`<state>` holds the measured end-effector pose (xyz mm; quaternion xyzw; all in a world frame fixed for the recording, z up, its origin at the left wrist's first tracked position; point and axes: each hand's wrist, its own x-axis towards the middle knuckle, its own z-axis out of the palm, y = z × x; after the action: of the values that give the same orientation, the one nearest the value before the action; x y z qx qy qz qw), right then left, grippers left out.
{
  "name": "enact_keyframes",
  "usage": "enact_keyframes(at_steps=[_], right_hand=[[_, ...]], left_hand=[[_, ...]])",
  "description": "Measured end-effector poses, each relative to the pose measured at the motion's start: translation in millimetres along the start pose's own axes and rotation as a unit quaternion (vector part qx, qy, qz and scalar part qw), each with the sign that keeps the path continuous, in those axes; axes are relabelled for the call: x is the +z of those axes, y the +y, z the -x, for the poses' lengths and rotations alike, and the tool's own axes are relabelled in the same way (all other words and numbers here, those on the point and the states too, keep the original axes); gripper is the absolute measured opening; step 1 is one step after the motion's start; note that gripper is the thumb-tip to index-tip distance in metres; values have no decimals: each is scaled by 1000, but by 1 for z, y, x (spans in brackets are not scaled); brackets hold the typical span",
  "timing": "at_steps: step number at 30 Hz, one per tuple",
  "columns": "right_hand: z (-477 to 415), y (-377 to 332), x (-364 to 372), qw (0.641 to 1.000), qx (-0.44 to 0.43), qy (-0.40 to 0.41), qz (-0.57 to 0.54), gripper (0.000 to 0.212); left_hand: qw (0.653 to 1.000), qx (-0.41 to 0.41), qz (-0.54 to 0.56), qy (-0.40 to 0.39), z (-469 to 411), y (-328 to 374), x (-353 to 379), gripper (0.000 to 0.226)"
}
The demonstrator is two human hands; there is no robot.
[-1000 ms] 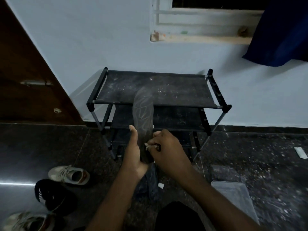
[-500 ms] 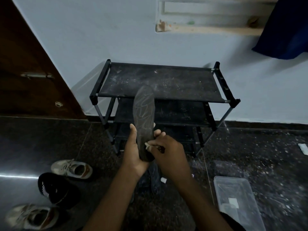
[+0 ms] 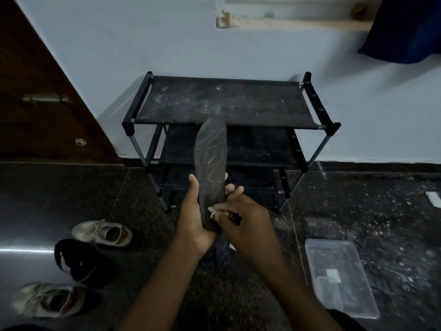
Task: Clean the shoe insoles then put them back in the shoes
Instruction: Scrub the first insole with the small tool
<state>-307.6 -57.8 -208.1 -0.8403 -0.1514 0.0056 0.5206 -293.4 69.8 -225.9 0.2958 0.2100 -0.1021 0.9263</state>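
A dark grey insole (image 3: pixel 211 161) with scuffed line marks stands upright in front of me, toe end up. My left hand (image 3: pixel 192 215) grips its heel end, thumb on the left edge and fingertips showing on the right. My right hand (image 3: pixel 241 217) pinches a small brush with pale bristles (image 3: pixel 214 212) and a dark handle against the lower part of the insole. On the floor at the left lie two beige sneakers (image 3: pixel 103 232) (image 3: pixel 51 299) and a black shoe (image 3: pixel 76 259). A dark object under my hands is mostly hidden.
A black three-tier shoe rack (image 3: pixel 229 103), dusty on top, stands against the pale wall ahead. A clear plastic box (image 3: pixel 341 278) sits on the dark speckled floor at the right. A brown door (image 3: pixel 35 91) is at the left, a blue cloth (image 3: pixel 405 27) hangs top right.
The camera has tilted down and the plastic box has come fully into view. Both hands keep their hold on the insole and the brush, which stays near the heel end.
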Motion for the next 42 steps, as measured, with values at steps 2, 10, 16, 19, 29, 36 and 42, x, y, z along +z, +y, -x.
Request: enact_keyframes(at_steps=[2, 10, 16, 19, 29, 36, 42], right_hand=[[1, 0, -1, 1000, -8, 8, 6, 19], [-2, 4, -1, 997, -38, -47, 46, 14], [-13, 1, 6, 996, -57, -25, 65, 13], [-10, 1, 4, 993, -61, -84, 52, 15], [-14, 4, 4, 994, -48, -93, 43, 15], [-17, 4, 1, 997, -37, -21, 59, 14], [-13, 0, -5, 989, -45, -125, 57, 12]], left_hand=[[1000, -2, -4, -4, 4, 0, 3, 80], [1000, 11, -17, -3, -4, 0, -3, 78], [999, 2, -43, -7, -9, 0, -7, 77], [999, 15, -35, 2, -13, 2, -15, 77], [999, 8, -38, -10, -14, 0, -16, 77], [999, -6, -40, -19, -10, 3, -9, 78], [1000, 0, -20, -8, -14, 6, -18, 77]])
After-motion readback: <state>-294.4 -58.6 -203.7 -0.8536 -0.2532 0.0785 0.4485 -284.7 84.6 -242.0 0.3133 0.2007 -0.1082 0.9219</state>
